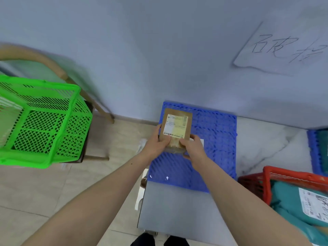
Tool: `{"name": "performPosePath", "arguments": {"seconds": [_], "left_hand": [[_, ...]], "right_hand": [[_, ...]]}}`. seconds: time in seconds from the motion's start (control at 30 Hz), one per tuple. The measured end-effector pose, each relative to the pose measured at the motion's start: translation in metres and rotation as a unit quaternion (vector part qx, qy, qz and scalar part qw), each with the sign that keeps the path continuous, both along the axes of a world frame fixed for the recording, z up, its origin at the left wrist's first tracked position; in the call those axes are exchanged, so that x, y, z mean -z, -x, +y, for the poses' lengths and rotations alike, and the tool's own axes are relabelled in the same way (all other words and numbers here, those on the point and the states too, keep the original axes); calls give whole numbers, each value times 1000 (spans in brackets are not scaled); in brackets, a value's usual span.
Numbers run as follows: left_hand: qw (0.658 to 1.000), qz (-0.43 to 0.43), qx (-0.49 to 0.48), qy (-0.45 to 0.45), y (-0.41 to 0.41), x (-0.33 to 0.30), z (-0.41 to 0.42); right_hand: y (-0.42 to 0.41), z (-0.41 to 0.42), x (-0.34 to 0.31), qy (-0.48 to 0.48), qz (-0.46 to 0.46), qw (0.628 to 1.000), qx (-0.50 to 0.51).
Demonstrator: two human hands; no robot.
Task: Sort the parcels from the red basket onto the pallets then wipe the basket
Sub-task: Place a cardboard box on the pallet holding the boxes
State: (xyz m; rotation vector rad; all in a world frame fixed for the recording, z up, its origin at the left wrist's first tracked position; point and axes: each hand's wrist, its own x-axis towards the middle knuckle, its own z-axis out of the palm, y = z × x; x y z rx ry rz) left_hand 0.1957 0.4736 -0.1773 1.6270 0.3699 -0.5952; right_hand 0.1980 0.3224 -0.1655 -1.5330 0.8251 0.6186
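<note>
Head view, one moment, catalogued. Item: brown cardboard parcel (176, 129) with printed label, held over the far left part of the blue pallet (216, 132); whether it touched the pallet could not be told. Left hand (158, 142) gripped its near left edge, thumb on top; right hand (192, 145) gripped its near right corner. Red basket (266, 181), lower right, held teal parcels (291, 201). A second blue pallet (313, 150) lay at the right edge. Green basket (42, 121) on a chair, left. Step in hand, by judgement: placing one parcel. Next move calls for setting it flat, releasing both grips, then reaching to the red basket.
</note>
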Motion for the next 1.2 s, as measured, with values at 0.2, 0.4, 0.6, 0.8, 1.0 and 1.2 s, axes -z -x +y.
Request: {"name": "performPosePath", "arguments": {"seconds": [0.2,0.4,0.6,0.8,1.0,1.2], "left_hand": [[1000,-4,0,-1,-41,57,10],[1000,-14,-5,0,-70,96,5],[1000,-26,4,-6,-93,113,4],[999,-37,15,-18,-111,109,0],[997,-3,15,-73,-115,104,-2],[990,30,11,-136,-112,84,-2]], "right_hand": [[-44,12,59,-4,-12,1000,2],[-71,15,105,35,-61,998,5],[-93,13,124,61,-88,994,-6],[-111,11,126,62,-90,994,0],[-115,10,122,70,-79,994,-2],[-101,7,101,87,-68,994,-23]]}}
